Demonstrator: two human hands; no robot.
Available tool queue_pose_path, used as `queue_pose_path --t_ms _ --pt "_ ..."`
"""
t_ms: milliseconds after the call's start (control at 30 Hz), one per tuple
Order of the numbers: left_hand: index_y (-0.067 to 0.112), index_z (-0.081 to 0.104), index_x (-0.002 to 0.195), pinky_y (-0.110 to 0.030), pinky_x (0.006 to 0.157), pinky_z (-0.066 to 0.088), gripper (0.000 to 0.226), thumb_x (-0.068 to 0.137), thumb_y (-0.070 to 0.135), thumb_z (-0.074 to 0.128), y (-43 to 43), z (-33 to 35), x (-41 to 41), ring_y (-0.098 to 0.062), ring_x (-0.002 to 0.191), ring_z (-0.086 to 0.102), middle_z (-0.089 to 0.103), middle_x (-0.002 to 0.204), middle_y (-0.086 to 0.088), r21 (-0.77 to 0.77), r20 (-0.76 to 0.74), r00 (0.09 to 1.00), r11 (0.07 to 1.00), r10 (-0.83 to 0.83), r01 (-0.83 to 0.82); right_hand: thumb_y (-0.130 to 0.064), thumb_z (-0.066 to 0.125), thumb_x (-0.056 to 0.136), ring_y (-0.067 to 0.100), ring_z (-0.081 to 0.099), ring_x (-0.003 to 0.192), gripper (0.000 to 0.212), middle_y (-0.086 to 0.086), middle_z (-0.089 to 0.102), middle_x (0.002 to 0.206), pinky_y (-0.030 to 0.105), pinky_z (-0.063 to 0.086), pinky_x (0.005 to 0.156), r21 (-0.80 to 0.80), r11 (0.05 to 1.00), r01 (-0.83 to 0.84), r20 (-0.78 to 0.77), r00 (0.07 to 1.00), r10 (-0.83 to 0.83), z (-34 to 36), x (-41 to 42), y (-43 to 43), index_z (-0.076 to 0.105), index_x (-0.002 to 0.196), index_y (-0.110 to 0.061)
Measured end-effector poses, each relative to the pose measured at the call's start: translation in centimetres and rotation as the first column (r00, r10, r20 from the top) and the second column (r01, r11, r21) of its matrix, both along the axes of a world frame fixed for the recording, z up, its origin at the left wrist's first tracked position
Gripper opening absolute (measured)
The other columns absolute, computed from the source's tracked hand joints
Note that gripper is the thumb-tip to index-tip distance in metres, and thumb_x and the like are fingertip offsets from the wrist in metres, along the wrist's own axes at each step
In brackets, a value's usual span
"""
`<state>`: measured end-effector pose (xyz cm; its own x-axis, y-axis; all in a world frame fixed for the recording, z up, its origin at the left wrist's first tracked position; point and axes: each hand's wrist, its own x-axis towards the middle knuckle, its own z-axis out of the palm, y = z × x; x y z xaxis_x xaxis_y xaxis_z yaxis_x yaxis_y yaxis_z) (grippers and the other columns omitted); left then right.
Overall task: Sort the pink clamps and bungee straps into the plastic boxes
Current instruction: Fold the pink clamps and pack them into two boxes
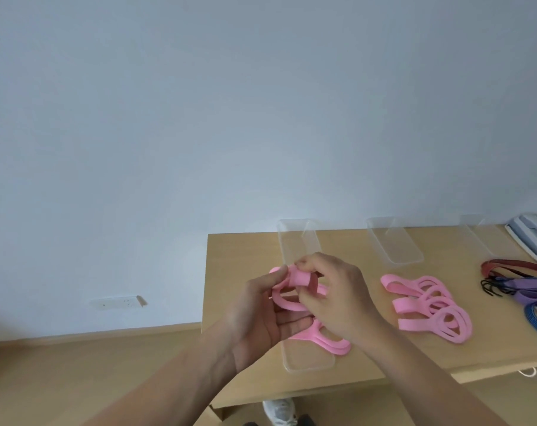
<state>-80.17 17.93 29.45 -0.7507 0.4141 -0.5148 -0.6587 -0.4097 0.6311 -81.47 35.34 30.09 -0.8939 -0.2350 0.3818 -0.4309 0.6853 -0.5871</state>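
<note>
left hand (267,315) and right hand (338,299) pinch a pink looped plastic clamp (301,277) over the clear rectangular plastic box (296,238); looks like clamp-sorting step, next: lower, release inside.

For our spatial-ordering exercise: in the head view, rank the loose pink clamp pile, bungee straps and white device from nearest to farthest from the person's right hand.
1. loose pink clamp pile, just right of the right hand.
2. bungee straps, farther right.
3. white device, back right corner.

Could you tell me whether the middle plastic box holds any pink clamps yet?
No, the middle plastic box looks bare; loose pink clamps lie on the table beside it.
</note>
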Motion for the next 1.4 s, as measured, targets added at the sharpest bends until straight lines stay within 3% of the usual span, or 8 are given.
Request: queue_pose_path --t_ms 100,233,300,400,567,800,1000,1400 --pt "0.006 0.083 0.094 -0.046 0.09 0.063 0.031 0.088 0.036 0.074 0.2 -0.2 -1.2 -0.037 0.096 0.073 0.073 0.108 -0.023 0.02 0.059 0.997 0.998 0.051 -0.053 -0.008 0.085 0.07 -0.002 0.065 0.092 0.035 -0.025 0.066 0.1 0.02 0.054 0.076 -0.003 0.999 -0.038 -0.001 0.999 0.038 -0.9 -0.9 0.7 0.067 0.095 -0.025" --pt "0.005 0.083 0.083 -0.048 0.098 0.059 0.036 0.081 0.04 0.076 0.4 -0.2 -3.0 -0.039 0.099 0.072 0.073 0.104 -0.025 -0.031 0.083 0.993 0.997 0.079 -0.076 -0.026 0.08 0.08 -0.008 0.061 0.105 0.014 -0.02 0.067 0.113 0.015 0.052 0.086 0.021 0.988 -0.152 0.027 0.988 0.151 -1.8 -2.2 1.7 0.07 0.089 -0.021" --pt "0.001 0.083 0.091 -0.047 0.092 0.061 0.044 0.082 0.043 0.074 0.6 -0.3 -4.0 -0.04 0.101 0.071 0.073 0.108 -0.027 -0.047 0.091 0.993 0.996 0.081 -0.077 -0.038 0.079 0.076 -0.01 0.056 0.107 0.031 -0.028 0.058 0.117 0.009 0.047 0.087 0.042 0.984 -0.171 0.105 0.981 0.166 -2.4 -2.8 1.9 0.07 0.102 -0.021" --pt "0.0 0.075 0.119 -0.043 0.082 0.061 0.06 0.088 0.051 0.068 1.6 -0.7 -5.4 -0.039 0.101 0.072 0.072 0.119 -0.028 -0.093 0.092 0.995 0.995 0.049 -0.04 -0.026 0.086 0.073 -0.007 0.056 0.102 0.052 -0.031 0.051 0.113 0.007 0.046 0.082 0.032 0.993 -0.114 0.176 0.979 0.107 -3.5 -4.2 2.8 0.064 0.12 -0.021" --pt "0.016 0.081 0.111 -0.039 0.082 0.057 0.055 0.094 0.062 0.056 3.3 -2.7 -8.1 -0.03 0.099 0.074 0.077 0.113 -0.016 -0.302 0.066 0.996 0.95 -0.063 0.081 -0.014 0.087 0.071 0.0 0.065 0.092 0.032 -0.019 0.069 0.099 0.019 0.054 0.075 -0.111 0.992 -0.059 0.228 0.97 0.083 -5.4 -7.8 5.1 0.067 0.096 -0.013" --pt "0.013 0.066 0.122 -0.034 0.066 0.056 0.03 0.103 0.035 0.06 5.6 -6.7 -13.6 -0.025 0.086 0.069 0.072 0.114 -0.012 -0.619 0.054 0.993 0.783 0.109 -0.053 -0.022 0.085 0.075 0.017 0.06 0.077 0.03 -0.004 0.067 0.09 0.03 0.05 0.065 0.05 0.998 -0.042 0.185 0.982 0.032 -8.3 -15.3 6.7 0.063 0.094 -0.014" --pt "0.021 0.061 0.125 -0.033 0.081 0.055 0.027 0.1 0.031 0.064 6.4 -9.7 -17.3 -0.016 0.097 0.063 0.065 0.106 0.006 -0.902 -0.068 0.996 0.431 -0.052 -0.039 -0.01 0.089 0.061 0.025 0.062 0.073 0.039 0.003 0.067 0.086 0.029 0.046 0.061 0.327 0.937 -0.125 0.04 0.992 0.119 -11.2 -21.1 5.5 0.06 0.088 -0.012" --pt "0.021 0.068 0.103 -0.028 0.065 0.049 0.009 0.095 0.018 0.07 6.9 -12.5 -19.5 -0.021 0.086 0.068 0.072 0.087 -0.003 -0.923 -0.101 0.994 0.377 -0.04 -0.078 -0.004 0.085 0.055 0.031 0.064 0.081 0.058 0.008 0.066 0.091 0.04 0.058 0.07 0.456 0.868 -0.198 0.047 0.979 0.198 -16.1 -24.1 5.8 0.059 0.107 -0.01"
